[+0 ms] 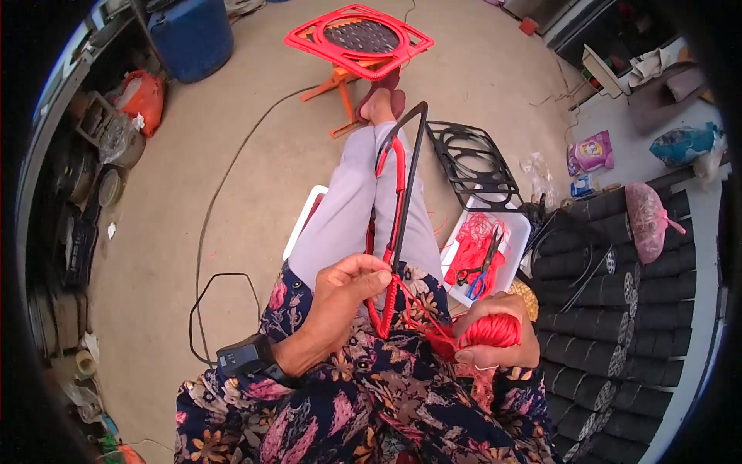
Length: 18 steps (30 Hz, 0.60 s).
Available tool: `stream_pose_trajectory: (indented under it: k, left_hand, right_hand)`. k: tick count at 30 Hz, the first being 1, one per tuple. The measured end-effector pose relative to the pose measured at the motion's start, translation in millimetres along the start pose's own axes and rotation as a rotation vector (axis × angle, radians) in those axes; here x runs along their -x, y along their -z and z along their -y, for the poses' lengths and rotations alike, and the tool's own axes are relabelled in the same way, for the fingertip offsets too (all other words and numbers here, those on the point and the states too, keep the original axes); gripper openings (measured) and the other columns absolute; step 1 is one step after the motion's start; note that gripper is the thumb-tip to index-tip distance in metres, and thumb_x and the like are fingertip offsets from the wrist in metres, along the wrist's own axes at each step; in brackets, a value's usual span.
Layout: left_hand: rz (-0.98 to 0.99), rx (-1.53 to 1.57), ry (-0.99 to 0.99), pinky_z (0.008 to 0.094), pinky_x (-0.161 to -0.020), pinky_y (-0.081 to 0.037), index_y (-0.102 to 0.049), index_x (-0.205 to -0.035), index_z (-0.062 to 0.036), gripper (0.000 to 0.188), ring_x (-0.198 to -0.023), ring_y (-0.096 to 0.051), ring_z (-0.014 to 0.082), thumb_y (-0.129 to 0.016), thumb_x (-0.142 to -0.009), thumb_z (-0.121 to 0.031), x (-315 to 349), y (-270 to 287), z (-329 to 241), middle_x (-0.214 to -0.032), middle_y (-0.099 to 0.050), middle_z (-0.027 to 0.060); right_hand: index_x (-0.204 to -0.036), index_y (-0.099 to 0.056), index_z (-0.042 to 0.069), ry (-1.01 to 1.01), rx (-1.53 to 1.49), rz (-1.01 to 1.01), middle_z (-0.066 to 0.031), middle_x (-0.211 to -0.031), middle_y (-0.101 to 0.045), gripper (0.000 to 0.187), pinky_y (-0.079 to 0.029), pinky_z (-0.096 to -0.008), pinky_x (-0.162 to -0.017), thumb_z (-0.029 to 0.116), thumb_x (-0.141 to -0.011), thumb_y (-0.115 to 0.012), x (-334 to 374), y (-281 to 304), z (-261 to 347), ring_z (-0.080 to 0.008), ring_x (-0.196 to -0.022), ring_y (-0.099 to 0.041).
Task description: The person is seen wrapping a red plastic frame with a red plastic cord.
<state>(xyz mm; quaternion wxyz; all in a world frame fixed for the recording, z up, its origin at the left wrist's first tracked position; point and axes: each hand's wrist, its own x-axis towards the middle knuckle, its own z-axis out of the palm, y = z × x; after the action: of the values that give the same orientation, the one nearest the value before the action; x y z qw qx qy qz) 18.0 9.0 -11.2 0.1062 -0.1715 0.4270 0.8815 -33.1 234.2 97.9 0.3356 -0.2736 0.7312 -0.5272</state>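
Note:
My left hand (334, 298) is closed in a pinch, thumb and forefinger on the lower part of a black frame (418, 155) that stands upright over my lap. Red cord (400, 174) is wound tightly along parts of this frame, and its lower corner is covered in red coils. Wrapped round a bundle of red cord (493, 330), my right hand (529, 344) is at the right of my lap. Loose red strands run between the bundle and the wound corner near my left fingertips.
Beside my right leg, a white tray (510, 267) holds red cord and scissors (487, 263). A bare black frame (471, 162) leans at its far end. Red-wrapped frames (417, 42) rest on an orange stand (340, 89) ahead. Stacked black rolls (587, 332) line the right side.

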Motion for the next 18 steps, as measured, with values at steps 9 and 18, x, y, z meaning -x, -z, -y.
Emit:
stream_pose_trajectory:
  k: [9, 18]
  left_hand:
    - [-0.027, -0.188, -0.335, 0.0192, -0.07, -0.044, -0.06, -0.09, 0.0014, 0.002, -0.077, -0.054, 0.0038, -0.059, -0.089, 0.002, 5.9, -6.5, 1.5, -0.088, -0.06, 0.0002]
    - [-0.08, -0.21, -0.364, 0.0258, -0.079, -0.047, -0.057, -0.092, 0.0036, 0.005, -0.082, -0.056, 0.0109, -0.056, -0.092, -0.001, 7.8, -7.6, 3.6, -0.093, -0.061, 0.0072]
  right_hand:
    - [-0.08, -0.066, 0.003, -0.029, -0.026, 0.027, -0.0046, -0.069, -0.065, 0.019, -0.045, -0.0256, -0.058, 0.011, -0.07, -0.079, -0.5, 2.2, 4.7, -0.0133, -0.059, -0.06]
    - [-0.078, -0.066, 0.005, 0.067, 0.022, -0.018, -0.0061, -0.066, -0.065, 0.019, -0.045, -0.0274, -0.056, 0.014, -0.069, -0.08, -3.3, -5.2, 1.8, -0.0176, -0.057, -0.062]
